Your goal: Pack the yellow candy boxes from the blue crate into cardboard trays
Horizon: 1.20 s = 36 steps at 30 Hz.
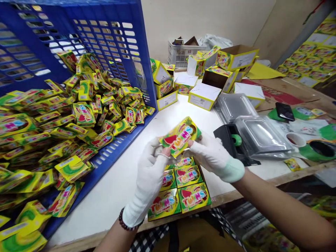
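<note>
Both my hands wear white gloves with bare fingertips showing. Between them they hold one yellow-green "TWINS" candy box (pixel 181 136), printed with a watermelon slice, tilted face up. My left hand (pixel 152 164) grips its lower left end, thumb on the front. At its right end my right hand (pixel 210 152) pinches the box, thumb on the face. Just below, several matching candy boxes (pixel 194 197) lie face up in rows at the table's front edge, the far ones partly hidden by my hands. A large blue crate (pixel 147 52) at the left holds a heap of similar boxes.
Yellow-edged display cartons (pixel 204 94) stand at the back before a white basket (pixel 181 52). On the right are clear plastic trays (pixel 262 134), a black tape dispenser (pixel 231 143), a phone (pixel 285 111), a cup (pixel 296 140) and tape rolls (pixel 319 150). Packed yellow cartons (pixel 312 59) are stacked far right.
</note>
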Each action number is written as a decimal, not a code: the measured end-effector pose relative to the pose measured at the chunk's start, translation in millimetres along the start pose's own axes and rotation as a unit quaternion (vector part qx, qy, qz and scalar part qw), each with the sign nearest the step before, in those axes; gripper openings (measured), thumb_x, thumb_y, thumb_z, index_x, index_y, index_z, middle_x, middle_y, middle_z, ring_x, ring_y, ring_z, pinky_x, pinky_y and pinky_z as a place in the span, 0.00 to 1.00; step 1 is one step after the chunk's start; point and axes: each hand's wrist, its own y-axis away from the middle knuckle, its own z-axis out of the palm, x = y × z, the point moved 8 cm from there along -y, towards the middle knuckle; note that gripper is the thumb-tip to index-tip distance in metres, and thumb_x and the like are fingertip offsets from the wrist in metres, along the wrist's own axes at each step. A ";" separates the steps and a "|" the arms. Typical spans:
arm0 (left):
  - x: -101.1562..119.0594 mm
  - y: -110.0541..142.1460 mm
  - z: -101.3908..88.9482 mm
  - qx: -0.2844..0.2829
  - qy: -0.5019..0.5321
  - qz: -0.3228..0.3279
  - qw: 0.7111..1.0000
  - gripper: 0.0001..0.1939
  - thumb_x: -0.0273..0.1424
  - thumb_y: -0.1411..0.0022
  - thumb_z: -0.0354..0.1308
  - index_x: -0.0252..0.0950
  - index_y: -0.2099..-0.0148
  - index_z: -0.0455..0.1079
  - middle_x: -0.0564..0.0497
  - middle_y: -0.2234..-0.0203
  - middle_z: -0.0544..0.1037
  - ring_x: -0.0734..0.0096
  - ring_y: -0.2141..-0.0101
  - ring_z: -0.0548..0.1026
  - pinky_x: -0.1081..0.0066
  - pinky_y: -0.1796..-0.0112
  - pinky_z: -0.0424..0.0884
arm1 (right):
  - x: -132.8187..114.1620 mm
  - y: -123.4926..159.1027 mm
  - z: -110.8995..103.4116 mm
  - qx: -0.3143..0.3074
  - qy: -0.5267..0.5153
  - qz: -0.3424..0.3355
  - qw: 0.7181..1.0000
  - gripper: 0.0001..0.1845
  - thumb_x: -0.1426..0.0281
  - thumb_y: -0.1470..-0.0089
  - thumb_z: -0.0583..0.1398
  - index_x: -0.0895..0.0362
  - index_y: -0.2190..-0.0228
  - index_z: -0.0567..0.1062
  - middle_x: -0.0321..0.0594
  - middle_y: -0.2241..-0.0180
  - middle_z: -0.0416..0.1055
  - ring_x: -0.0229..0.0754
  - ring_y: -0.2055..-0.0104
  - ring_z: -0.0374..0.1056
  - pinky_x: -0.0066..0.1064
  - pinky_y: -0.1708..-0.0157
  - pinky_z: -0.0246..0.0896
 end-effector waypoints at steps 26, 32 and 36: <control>-44.9 13.5 -3.4 -0.116 -0.681 0.160 0.705 0.24 0.37 0.37 0.54 0.32 0.42 0.64 0.37 0.46 0.70 0.45 0.44 0.64 0.44 0.46 0.59 | 57.0 -42.7 19.2 -0.258 0.737 -0.046 0.623 0.12 0.69 0.42 0.60 0.61 0.60 0.81 0.52 0.58 0.74 0.51 0.58 0.72 0.35 0.63 0.64; -38.4 12.2 40.8 -0.233 -0.625 0.247 0.703 0.10 0.31 0.34 0.50 0.36 0.53 0.68 0.42 0.53 0.73 0.55 0.49 0.68 0.53 0.48 0.65 | 34.2 -42.7 -55.8 -0.071 0.560 -0.063 0.823 0.12 0.72 0.40 0.58 0.61 0.58 0.79 0.45 0.59 0.77 0.42 0.57 0.71 0.33 0.54 0.63; -53.6 -0.7 67.6 -0.288 -0.648 0.255 0.657 0.08 0.29 0.37 0.56 0.37 0.55 0.68 0.45 0.57 0.73 0.57 0.57 0.70 0.57 0.56 0.70 | 50.6 -28.8 -74.5 -0.062 0.539 -0.024 0.839 0.06 0.76 0.47 0.62 0.59 0.65 0.79 0.40 0.65 0.76 0.41 0.62 0.70 0.31 0.59 0.63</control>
